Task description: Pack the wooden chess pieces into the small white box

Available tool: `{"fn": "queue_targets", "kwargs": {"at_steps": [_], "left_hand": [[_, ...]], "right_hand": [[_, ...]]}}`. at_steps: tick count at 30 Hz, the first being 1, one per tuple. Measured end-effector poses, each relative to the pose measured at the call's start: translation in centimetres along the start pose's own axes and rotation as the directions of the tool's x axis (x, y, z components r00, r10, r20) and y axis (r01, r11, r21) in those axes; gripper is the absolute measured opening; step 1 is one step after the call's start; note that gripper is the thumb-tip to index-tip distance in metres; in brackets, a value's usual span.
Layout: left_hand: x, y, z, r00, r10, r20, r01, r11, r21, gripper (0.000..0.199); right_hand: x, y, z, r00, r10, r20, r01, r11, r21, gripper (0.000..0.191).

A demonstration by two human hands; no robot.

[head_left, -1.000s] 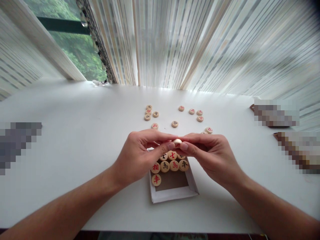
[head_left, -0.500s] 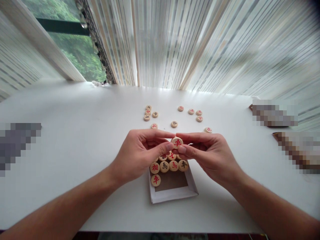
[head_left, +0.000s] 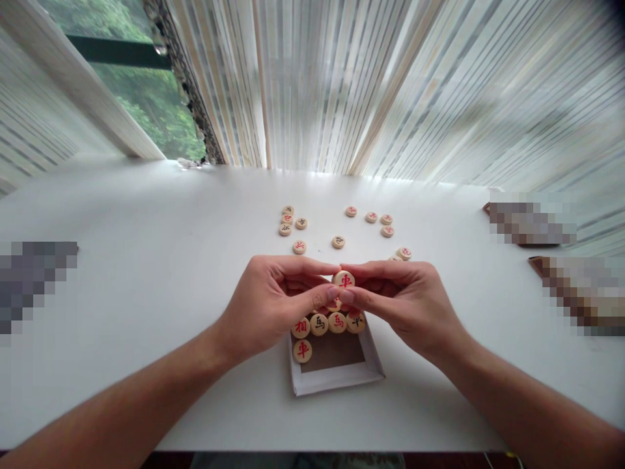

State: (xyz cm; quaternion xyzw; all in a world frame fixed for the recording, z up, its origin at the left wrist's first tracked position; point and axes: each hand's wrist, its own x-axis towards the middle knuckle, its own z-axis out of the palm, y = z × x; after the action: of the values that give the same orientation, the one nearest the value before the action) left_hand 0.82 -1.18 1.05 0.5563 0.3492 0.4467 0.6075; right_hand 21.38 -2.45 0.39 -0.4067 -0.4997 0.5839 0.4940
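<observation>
Between the fingertips of both hands is a round wooden Chinese chess piece (head_left: 344, 279) with a red character, its face turned towards me. My left hand (head_left: 280, 303) pinches it from the left with thumb and fingers. From the other side my right hand (head_left: 398, 293) does the same, and the two thumbs meet at its lower edge. Below them a shallow white box (head_left: 336, 376) holds rows of similar pieces in red and black. One red piece (head_left: 303, 351) lies by itself in its nearest row. The far part of the box is hidden behind my hands.
Farther back on the white table (head_left: 195, 221) lie more loose pieces, among them a black one (head_left: 338, 241) and a red one (head_left: 299, 247). Blurred-out items lie at the left and right edges. Striped curtains (head_left: 312, 85) hang along the back.
My thumbs have come together at the piece's lower edge, where they were apart on either side of it. The view has shifted slightly.
</observation>
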Motion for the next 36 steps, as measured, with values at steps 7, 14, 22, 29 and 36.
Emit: {"fn": "queue_targets", "kwargs": {"at_steps": [7,14,22,29,36], "left_hand": [[-0.02,-0.32,0.30,0.998,0.051,-0.024,-0.051,0.999,0.002,0.014],[0.08,-0.40,0.40,0.994,0.090,-0.055,-0.088,0.996,0.032,0.018],[0.36,-0.10,0.14,0.999,0.029,-0.045,-0.031,0.999,-0.037,0.017],[0.59,-0.22,-0.26,0.996,-0.083,-0.012,0.081,0.986,-0.147,0.027],[0.42,-0.03,-0.10,0.990,-0.141,0.013,0.141,0.973,-0.182,0.025]], "right_hand": [[0.05,0.31,0.02,0.995,-0.097,-0.036,0.094,0.993,-0.076,0.029],[0.03,0.49,-0.02,0.985,-0.171,-0.015,0.167,0.977,-0.132,0.017],[0.22,0.76,-0.43,0.997,-0.059,0.051,0.058,0.998,0.028,0.013],[0.18,0.71,-0.56,0.998,0.041,0.057,-0.047,0.993,0.109,0.028],[0.25,0.21,0.01,0.996,0.071,0.047,-0.076,0.991,0.109,0.040]]}}
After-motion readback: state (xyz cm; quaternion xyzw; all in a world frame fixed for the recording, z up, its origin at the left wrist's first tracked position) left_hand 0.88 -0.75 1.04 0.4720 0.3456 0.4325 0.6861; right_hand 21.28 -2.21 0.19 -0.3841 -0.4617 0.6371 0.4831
